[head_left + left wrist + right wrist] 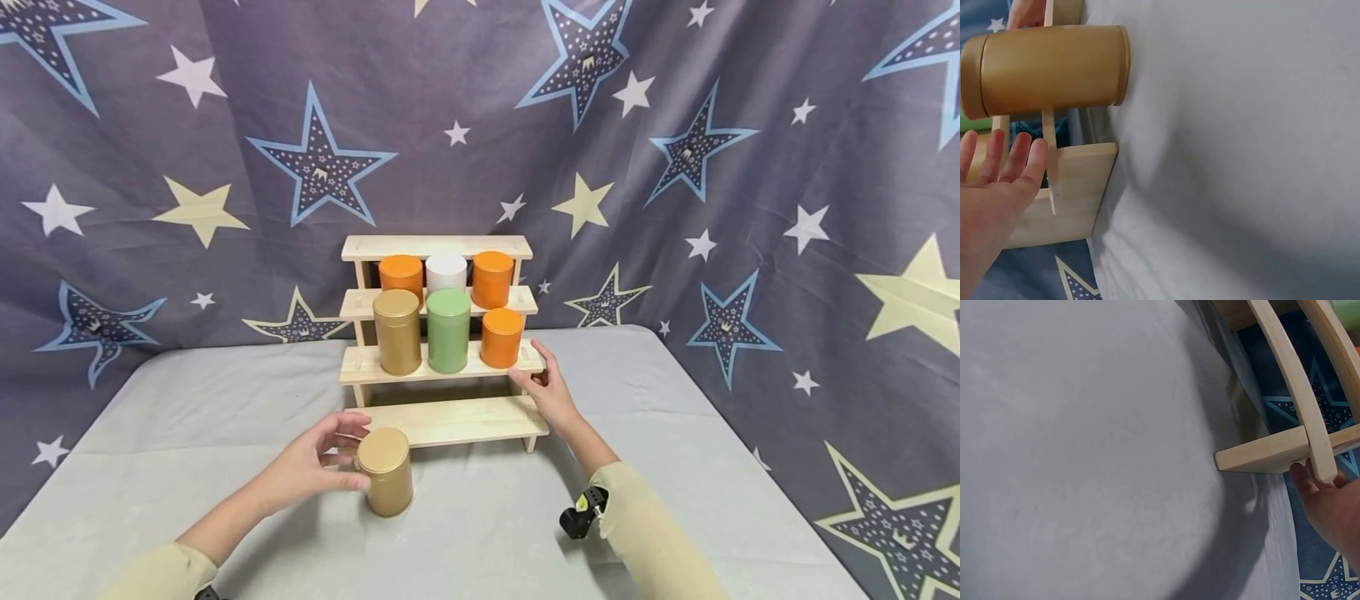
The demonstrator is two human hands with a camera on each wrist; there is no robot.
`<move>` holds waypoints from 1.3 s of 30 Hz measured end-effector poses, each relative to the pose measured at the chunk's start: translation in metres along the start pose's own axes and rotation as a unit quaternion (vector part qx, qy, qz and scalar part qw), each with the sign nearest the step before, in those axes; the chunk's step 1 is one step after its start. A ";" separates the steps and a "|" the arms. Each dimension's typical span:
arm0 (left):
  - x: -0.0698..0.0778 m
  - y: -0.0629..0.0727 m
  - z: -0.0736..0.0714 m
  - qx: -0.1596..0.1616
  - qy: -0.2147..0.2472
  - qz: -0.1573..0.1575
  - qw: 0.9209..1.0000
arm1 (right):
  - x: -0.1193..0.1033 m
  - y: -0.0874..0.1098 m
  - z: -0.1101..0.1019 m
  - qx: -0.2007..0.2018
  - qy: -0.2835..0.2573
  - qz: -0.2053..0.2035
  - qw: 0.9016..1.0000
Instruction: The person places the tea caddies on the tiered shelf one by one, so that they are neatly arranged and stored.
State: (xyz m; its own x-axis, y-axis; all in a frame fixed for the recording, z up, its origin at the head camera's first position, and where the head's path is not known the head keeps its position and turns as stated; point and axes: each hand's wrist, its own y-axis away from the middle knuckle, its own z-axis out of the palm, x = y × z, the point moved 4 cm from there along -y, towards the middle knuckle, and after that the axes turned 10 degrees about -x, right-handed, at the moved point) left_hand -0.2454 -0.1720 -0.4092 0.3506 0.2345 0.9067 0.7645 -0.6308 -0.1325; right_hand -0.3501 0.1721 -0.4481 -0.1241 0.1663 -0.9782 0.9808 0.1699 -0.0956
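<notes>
A gold canister (387,483) with a lid stands upright on the grey cloth before the stepped wooden shelf (457,423). Beside its left side is my left hand (318,467), fingers spread and relaxed; the left wrist view shows this hand (1004,194) with a gap to the canister (1054,72). My right hand (551,392) grips the right end of the shelf's second step from the bottom, thumb at the front edge. That step bears a taller gold canister (398,333), a green canister (448,333) and an orange canister (502,340).
One step higher stand two orange canisters, left (401,273) and right (492,282), with a white canister (446,272) between them. A star-patterned curtain (450,183) hangs close behind the shelf. Grey cloth (480,533) covers the table.
</notes>
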 end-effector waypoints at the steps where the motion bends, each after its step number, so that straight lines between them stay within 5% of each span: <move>1: -0.001 0.000 0.001 0.000 0.001 -0.001 1.000 | 0.000 0.000 0.000 0.000 0.001 0.000 1.000; 25: -0.015 -0.002 0.015 -0.002 -0.011 -0.084 0.996 | 0.003 0.001 0.002 0.000 -0.013 0.000 1.000; 39: -0.016 -0.006 0.016 0.007 -0.030 -0.098 0.995 | 0.000 0.000 0.002 0.004 -0.012 0.004 1.000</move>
State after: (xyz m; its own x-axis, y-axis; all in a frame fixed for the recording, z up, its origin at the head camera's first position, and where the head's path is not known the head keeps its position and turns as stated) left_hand -0.2467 -0.1605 -0.4297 0.2253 0.3968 0.8898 0.8287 -0.5583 0.0391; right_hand -0.3501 0.1704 -0.4484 -0.1123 0.1446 -0.9831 0.9830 0.1610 -0.0886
